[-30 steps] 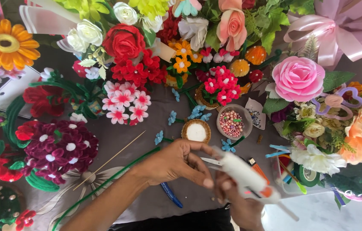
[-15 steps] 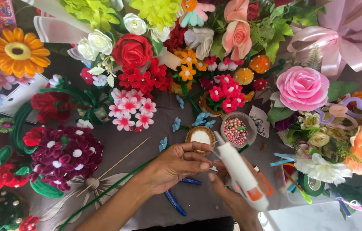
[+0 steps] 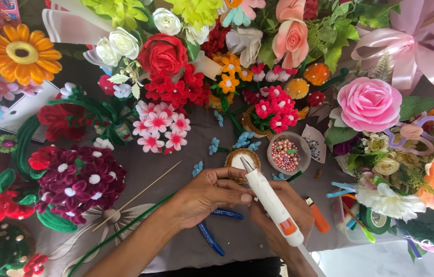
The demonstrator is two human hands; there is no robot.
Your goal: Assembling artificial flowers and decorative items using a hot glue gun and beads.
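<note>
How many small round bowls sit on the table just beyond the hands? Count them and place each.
2. A tan bowl lies just behind the glue gun's tip; a grey bowl of pink beads sits to its right. Flowers may hide others.

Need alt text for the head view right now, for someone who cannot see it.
Over a grey table, the right hand holds a white glue gun, nozzle up, while the left hand pinches beside its barrel. Handmade flowers ring the table, with a bowl of pink beads and a thin wooden skewer close by.
</note>
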